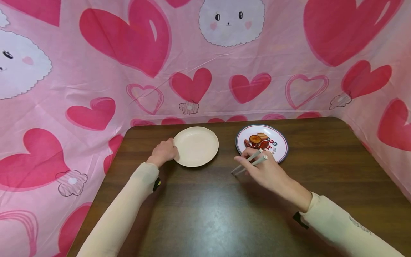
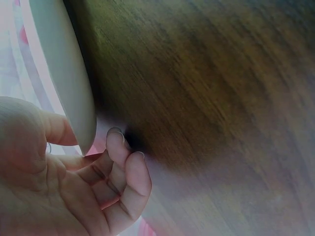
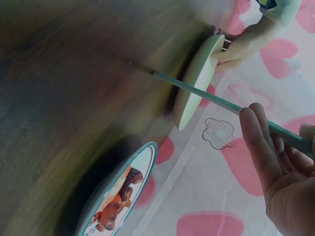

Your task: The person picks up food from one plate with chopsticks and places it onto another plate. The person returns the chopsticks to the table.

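Note:
My left hand grips the left rim of a round cream plate lying on the table. In the left wrist view the thumb is at the edge of the plate and the fingers curl below it. My right hand holds a pair of pale grey-green chopsticks, their tips pointing down and left over the table between the two plates. Just beyond that hand is a white plate with a dark blue rim and printed marks. Reddish-brown food pieces and a round yellow-brown slice lie on it.
The dark wood table reaches to a pink cloth backdrop with heart prints at the back and along both sides. Both plates stand near the table's far edge with a gap between them.

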The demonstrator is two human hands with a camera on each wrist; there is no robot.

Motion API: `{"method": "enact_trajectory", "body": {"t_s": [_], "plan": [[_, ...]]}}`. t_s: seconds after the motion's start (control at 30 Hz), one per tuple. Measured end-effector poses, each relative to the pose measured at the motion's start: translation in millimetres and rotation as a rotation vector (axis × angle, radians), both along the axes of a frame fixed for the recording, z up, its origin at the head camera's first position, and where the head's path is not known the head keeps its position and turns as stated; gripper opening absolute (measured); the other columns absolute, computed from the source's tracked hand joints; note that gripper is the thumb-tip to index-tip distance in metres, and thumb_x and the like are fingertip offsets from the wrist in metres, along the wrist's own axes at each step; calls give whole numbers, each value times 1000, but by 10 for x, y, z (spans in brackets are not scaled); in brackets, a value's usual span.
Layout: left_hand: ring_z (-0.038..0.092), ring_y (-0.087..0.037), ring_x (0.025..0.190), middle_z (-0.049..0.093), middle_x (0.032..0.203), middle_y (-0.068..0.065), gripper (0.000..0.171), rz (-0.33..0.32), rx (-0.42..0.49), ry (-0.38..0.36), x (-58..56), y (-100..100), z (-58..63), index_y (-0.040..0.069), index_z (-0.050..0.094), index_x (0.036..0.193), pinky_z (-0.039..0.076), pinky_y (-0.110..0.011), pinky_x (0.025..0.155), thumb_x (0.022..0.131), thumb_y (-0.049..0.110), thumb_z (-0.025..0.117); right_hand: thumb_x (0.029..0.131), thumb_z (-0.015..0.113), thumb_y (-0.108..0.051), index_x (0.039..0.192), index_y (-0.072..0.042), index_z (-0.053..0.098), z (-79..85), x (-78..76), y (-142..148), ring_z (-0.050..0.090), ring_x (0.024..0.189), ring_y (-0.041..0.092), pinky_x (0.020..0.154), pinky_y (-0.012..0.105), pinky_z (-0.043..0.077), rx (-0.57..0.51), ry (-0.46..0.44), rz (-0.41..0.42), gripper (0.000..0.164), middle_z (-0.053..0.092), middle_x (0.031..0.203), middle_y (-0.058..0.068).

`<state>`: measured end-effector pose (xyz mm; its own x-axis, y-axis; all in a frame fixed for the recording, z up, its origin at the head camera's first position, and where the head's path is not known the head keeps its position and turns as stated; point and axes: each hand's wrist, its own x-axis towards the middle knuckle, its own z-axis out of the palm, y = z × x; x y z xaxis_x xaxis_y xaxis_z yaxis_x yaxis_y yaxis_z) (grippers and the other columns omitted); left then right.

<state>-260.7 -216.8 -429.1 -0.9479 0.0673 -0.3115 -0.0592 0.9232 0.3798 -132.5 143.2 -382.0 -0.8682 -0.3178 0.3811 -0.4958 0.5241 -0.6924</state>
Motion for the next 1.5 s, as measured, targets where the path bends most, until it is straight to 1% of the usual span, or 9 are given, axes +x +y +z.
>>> {"method": "enact_trajectory", "body": {"t_s": [0.17, 0.37, 0.6, 0.8, 0.93, 1.03, 1.17, 1.27, 1.5], "plan": [[58, -41, 102, 61, 117, -22, 52, -2, 5, 8, 12, 5, 12, -4, 48, 138, 48, -60, 97, 94, 19, 63, 102, 72, -23, 91, -20, 68, -48, 29, 16, 61, 57, 10, 47, 27, 38, -42, -4, 16, 13, 61, 68, -14], [58, -40, 102, 62, 116, -22, 50, -2, 6, 14, 26, 7, 23, -4, 50, 136, 49, -59, 96, 94, 19, 64, 97, 76, -11, 83, -21, 69, -130, 46, 39, 55, 69, 6, 63, 24, 45, -32, 118, 29, 18, 58, 71, -14], [58, -40, 102, 62, 116, -22, 52, -4, 10, 10, 18, 1, 16, -4, 49, 137, 48, -60, 96, 93, 19, 64, 86, 84, 0, 85, -17, 72, -199, 65, 54, 56, 72, 1, 64, 19, 44, -63, 266, 75, 20, 57, 75, -16], [58, -40, 102, 62, 116, -22, 51, -5, 11, 13, 29, -6, 11, -4, 49, 137, 49, -60, 97, 94, 19, 64, 87, 82, 2, 88, -18, 72, -155, 97, 61, 58, 69, 1, 62, 18, 45, -84, 278, 112, 23, 57, 79, -14], [57, -40, 102, 61, 116, -22, 50, -9, 11, 13, 27, -7, 10, -4, 49, 137, 48, -60, 97, 95, 19, 63, 97, 78, -15, 92, -16, 73, -127, 107, 66, 60, 65, 1, 60, 17, 45, -81, 307, 131, 7, 57, 81, -11], [57, -40, 101, 61, 115, -22, 48, -15, 6, 16, 11, -7, 5, -4, 49, 136, 49, -59, 96, 96, 19, 62, 101, 73, -27, 91, -15, 74, -127, 100, 59, 58, 66, 3, 62, 17, 44, -70, 327, 127, 16, 58, 80, -11], [57, -40, 101, 61, 114, -21, 49, -8, 5, 18, 0, -7, -1, -4, 50, 136, 49, -59, 95, 95, 19, 63, 96, 79, -16, 89, -13, 74, -142, 71, 29, 53, 71, 7, 66, 18, 42, -37, 301, 105, 9, 58, 74, -14], [57, -40, 101, 61, 114, -21, 50, -6, 10, 18, -5, -1, -4, -4, 49, 136, 49, -60, 96, 94, 19, 63, 90, 82, -5, 89, -12, 75, -153, 54, 5, 52, 73, 8, 67, 20, 42, -19, 276, 86, 11, 59, 71, -14], [57, -40, 101, 61, 113, -22, 49, -2, 5, 10, 0, 1, -3, -4, 49, 136, 49, -59, 95, 94, 19, 63, 85, 84, -1, 92, -12, 76, -170, 53, -1, 53, 76, 9, 68, 26, 45, 4, 278, 86, 15, 67, 79, -11]]}}
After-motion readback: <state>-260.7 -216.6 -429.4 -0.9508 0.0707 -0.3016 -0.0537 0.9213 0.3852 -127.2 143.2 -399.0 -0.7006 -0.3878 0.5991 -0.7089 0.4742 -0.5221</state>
